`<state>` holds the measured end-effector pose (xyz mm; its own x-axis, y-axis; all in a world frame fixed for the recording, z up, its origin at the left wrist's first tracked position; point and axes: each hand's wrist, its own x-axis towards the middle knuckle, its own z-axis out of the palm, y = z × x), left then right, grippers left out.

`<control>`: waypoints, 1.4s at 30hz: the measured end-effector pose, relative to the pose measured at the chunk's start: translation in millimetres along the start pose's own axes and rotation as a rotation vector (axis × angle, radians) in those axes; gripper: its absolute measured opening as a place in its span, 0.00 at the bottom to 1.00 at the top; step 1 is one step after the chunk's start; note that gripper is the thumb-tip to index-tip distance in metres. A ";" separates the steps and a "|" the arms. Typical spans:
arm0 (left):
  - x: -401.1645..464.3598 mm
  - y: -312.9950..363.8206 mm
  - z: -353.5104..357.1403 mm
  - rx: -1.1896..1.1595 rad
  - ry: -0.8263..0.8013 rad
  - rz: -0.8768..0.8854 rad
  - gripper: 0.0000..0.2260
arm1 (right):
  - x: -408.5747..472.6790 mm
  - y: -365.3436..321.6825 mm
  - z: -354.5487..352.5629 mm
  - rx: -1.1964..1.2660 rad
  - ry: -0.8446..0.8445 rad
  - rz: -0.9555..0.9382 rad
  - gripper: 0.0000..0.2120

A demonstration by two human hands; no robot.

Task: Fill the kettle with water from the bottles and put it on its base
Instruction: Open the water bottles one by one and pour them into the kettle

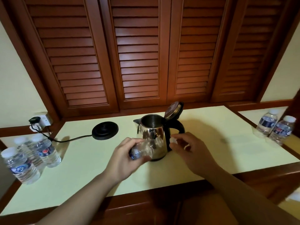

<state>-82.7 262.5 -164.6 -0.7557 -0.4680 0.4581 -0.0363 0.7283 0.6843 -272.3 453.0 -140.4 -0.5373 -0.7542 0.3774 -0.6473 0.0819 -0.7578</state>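
Now the left hand (125,157) grips a tilted bottle (142,150) just before the open-lidded kettle (154,137) (off its base (105,130)); the right hand (190,151) pinches the white cap (173,140).

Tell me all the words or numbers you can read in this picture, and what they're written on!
"K2", roughly: on the blue label of the nearest bottle on the left. It is blurry, so this is uncertain.
Red and blue label on the bottle behind it: too blurred to read.
Labels on the two bottles on the right: too small to read.
Label on the bottle held in the left hand: blurred.
Kettle and base: no text visible.
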 end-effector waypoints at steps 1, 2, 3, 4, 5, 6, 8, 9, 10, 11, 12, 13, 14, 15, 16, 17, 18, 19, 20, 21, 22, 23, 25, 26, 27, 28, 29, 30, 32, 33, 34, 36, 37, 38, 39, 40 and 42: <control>-0.3 2.4 4.3 -0.002 -0.014 0.002 0.24 | 1.1 -1.9 -4.3 -0.003 -0.021 0.000 0.12; 0.3 5.1 8.2 -0.004 -0.029 -0.002 0.24 | 1.5 -2.6 -7.7 -0.006 -0.049 0.003 0.13; 1.4 8.0 11.5 -0.010 -0.046 -0.006 0.24 | 1.4 -2.7 -10.7 -0.010 -0.079 0.008 0.14; 2.9 10.9 14.9 -0.021 -0.059 -0.005 0.24 | 1.3 -1.5 -13.2 -0.022 -0.107 0.010 0.14; 4.4 13.7 18.2 -0.032 -0.069 -0.001 0.24 | 0.8 0.3 -15.7 -0.039 -0.130 0.007 0.15; 6.2 16.5 21.4 -0.036 -0.076 0.003 0.24 | 0.2 2.5 -18.5 -0.050 -0.147 0.003 0.15; 9.0 20.2 27.7 -0.035 -0.090 0.009 0.24 | -1.8 6.1 -26.5 -0.030 -0.157 0.004 0.15; 10.3 22.1 30.5 -0.038 -0.102 0.010 0.24 | -2.9 7.6 -31.5 -0.013 -0.160 0.010 0.15; 11.5 23.6 33.4 -0.044 -0.117 0.010 0.24 | -3.8 8.6 -36.7 -0.004 -0.171 0.018 0.15; 12.6 24.8 36.3 -0.049 -0.134 0.008 0.24 | -4.6 9.6 -42.1 -0.001 -0.191 0.025 0.15; 13.8 26.0 39.7 -0.048 -0.149 0.002 0.24 | -5.4 11.2 -47.2 0.002 -0.216 0.028 0.16; 14.9 27.3 43.7 -0.040 -0.159 -0.002 0.25 | -6.5 13.0 -52.5 0.005 -0.242 0.028 0.16; 15.6 29.2 48.2 -0.033 -0.162 -0.001 0.25 | -7.7 15.8 -57.1 0.005 -0.257 0.024 0.16; 15.9 31.3 53.2 -0.024 -0.161 0.001 0.25 | -9.6 19.3 -60.8 -0.004 -0.264 0.018 0.15; 15.9 34.0 58.6 -0.012 -0.156 0.004 0.26 | -11.7 23.2 -63.7 -0.026 -0.262 0.013 0.14; 16.0 36.4 64.5 0.005 -0.147 0.007 0.27 | -14.0 26.6 -65.6 -0.054 -0.256 0.008 0.11; 15.9 38.5 70.5 0.016 -0.137 0.007 0.27 | -16.5 29.7 -66.3 -0.071 -0.245 0.016 0.10; 15.6 41.0 76.8 0.010 -0.130 0.002 0.27 | -19.0 32.2 -67.3 -0.073 -0.235 0.041 0.10; 15.4 43.2 83.4 -0.007 -0.131 -0.009 0.27 | -20.5 35.1 -69.1 -0.064 -0.227 0.077 0.10; 15.6 45.2 89.8 -0.024 -0.139 -0.019 0.27 | -21.5 37.7 -72.4 -0.054 -0.224 0.106 0.11; 16.4 46.9 96.2 -0.036 -0.148 -0.025 0.27 | -22.5 40.1 -76.5 -0.047 -0.222 0.120 0.11; 17.7 48.0 102.1 -0.042 -0.155 -0.026 0.27 | -23.5 43.1 -81.4 -0.044 -0.221 0.121 0.10; 22.4 51.2 112.1 -0.055 -0.169 -0.035 0.27 | -25.4 49.3 -93.8 -0.025 -0.212 0.105 0.07; 25.6 53.7 116.3 -0.059 -0.182 -0.039 0.27 | -26.2 51.3 -101.3 -0.002 -0.203 0.100 0.06; 29.4 56.4 120.4 -0.061 -0.199 -0.039 0.27 | -26.3 53.7 -109.3 0.020 -0.193 0.097 0.08; 33.0 60.1 124.6 -0.064 -0.213 -0.036 0.27 | -26.4 56.3 -117.1 0.029 -0.188 0.096 0.10; 36.2 64.2 128.7 -0.071 -0.222 -0.030 0.27 | -26.1 58.7 -124.0 0.010 -0.189 0.097 0.10; 39.2 68.4 133.1 -0.083 -0.225 -0.026 0.27 | -25.7 61.1 -129.2 -0.034 -0.188 0.107 0.09; 44.8 76.6 143.1 -0.110 -0.239 -0.028 0.27 | -25.1 65.6 -134.7 -0.129 -0.193 0.176 0.11; 47.5 80.0 148.4 -0.118 -0.254 -0.031 0.28 | -25.0 67.6 -136.7 -0.164 -0.194 0.219 0.15; 50.1 82.6 153.7 -0.116 -0.273 -0.032 0.28 | -24.9 69.5 -139.0 -0.191 -0.197 0.256 0.17; 55.6 85.4 163.3 -0.096 -0.303 -0.037 0.28 | -26.7 74.2 -147.2 -0.159 -0.197 0.280 0.13; 58.5 86.1 168.2 -0.095 -0.309 -0.046 0.28 | -27.9 76.9 -153.3 -0.113 -0.204 0.277 0.11; 61.4 87.2 173.1 -0.100 -0.314 -0.060 0.27 | -29.2 79.6 -159.4 -0.077 -0.210 0.272 0.10; 63.5 89.3 178.3 -0.105 -0.318 -0.073 0.27 | -31.2 82.0 -164.1 -0.078 -0.214 0.271 0.10; 65.7 92.4 184.2 -0.109 -0.320 -0.085 0.26 | -33.2 84.6 -166.7 -0.099 -0.207 0.284 0.11; 70.4 98.6 197.2 -0.147 -0.312 -0.100 0.26 | -35.9 87.3 -168.6 -0.126 -0.131 0.352 0.17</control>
<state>-268.4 400.0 -176.8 -0.9172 -0.3415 0.2051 -0.0428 0.5964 0.8016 -400.7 597.0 -130.4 -0.6700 -0.7418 0.0285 -0.5012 0.4238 -0.7544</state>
